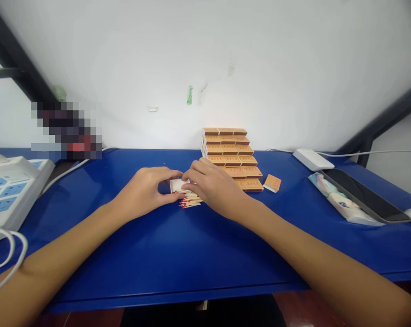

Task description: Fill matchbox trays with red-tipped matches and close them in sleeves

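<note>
A small white matchbox tray (176, 184) lies between my two hands on the blue table. My left hand (147, 190) grips its left side, thumb in front and fingers behind. The curled fingers and thumb of my right hand (212, 184) close on its right side, hiding part of it. Just in front of the tray is a loose pile of red-tipped matches (190, 200), partly under my right hand. Behind my right hand rises a stepped stack of orange matchboxes (230, 150). A single orange matchbox cover (272, 182) lies right of the stack.
On the left of the blue table (178, 259) stand a power strip (7, 195) and white cables. To the right are a white box-shaped device (313, 159), a phone (365, 193) and a printed pouch (341, 204). A white wall (140, 59) borders the back.
</note>
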The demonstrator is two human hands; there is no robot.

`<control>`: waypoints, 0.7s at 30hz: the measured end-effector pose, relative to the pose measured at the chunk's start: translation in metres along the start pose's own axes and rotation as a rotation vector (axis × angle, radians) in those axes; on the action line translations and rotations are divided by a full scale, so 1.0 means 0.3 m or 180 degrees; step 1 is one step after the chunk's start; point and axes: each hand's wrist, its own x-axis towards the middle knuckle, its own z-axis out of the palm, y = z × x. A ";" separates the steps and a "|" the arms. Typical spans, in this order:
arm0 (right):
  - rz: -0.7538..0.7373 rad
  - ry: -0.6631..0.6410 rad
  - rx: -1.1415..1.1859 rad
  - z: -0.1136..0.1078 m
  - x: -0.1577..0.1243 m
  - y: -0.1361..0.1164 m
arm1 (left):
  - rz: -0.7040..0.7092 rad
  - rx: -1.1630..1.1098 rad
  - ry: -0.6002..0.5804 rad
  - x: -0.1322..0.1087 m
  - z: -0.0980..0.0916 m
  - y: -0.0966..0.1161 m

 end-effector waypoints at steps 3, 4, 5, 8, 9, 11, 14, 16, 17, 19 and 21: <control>0.0249 0.0125 0.0295 -0.030 -0.010 0.029 | -0.0130 -0.0036 0.0096 -0.003 0.001 -0.008; 0.0333 0.0129 0.0407 -0.037 -0.013 0.039 | -0.0169 -0.0042 0.0142 -0.003 0.001 -0.009; 0.0397 0.0116 0.0538 -0.042 -0.017 0.047 | -0.0192 -0.0047 0.0175 -0.003 0.002 -0.010; 0.0471 0.0007 0.0957 -0.041 -0.026 0.060 | -0.0157 -0.0082 0.0196 -0.002 0.002 -0.007; 0.0463 -0.0035 0.1054 -0.037 -0.028 0.059 | -0.0137 -0.0100 0.0178 -0.001 0.001 -0.005; 0.0426 -0.0094 0.1138 -0.027 -0.030 0.051 | -0.0107 -0.0143 0.0139 0.000 0.000 0.001; 0.0404 -0.0127 0.1110 -0.016 -0.029 0.032 | -0.0078 -0.0224 0.0072 0.002 -0.002 0.014; 0.0390 -0.0122 0.1051 -0.013 -0.027 0.024 | -0.0045 -0.0268 0.0000 0.002 -0.002 0.019; 0.0385 -0.0111 0.1000 -0.014 -0.027 0.023 | -0.0028 -0.0273 -0.0022 0.002 -0.002 0.019; 0.0453 -0.0052 0.0789 -0.017 -0.026 0.030 | -0.0004 -0.0223 0.0009 0.002 -0.004 0.013; 0.0581 -0.0016 0.0388 -0.021 -0.027 0.047 | -0.0041 -0.0098 0.0103 0.003 -0.006 0.000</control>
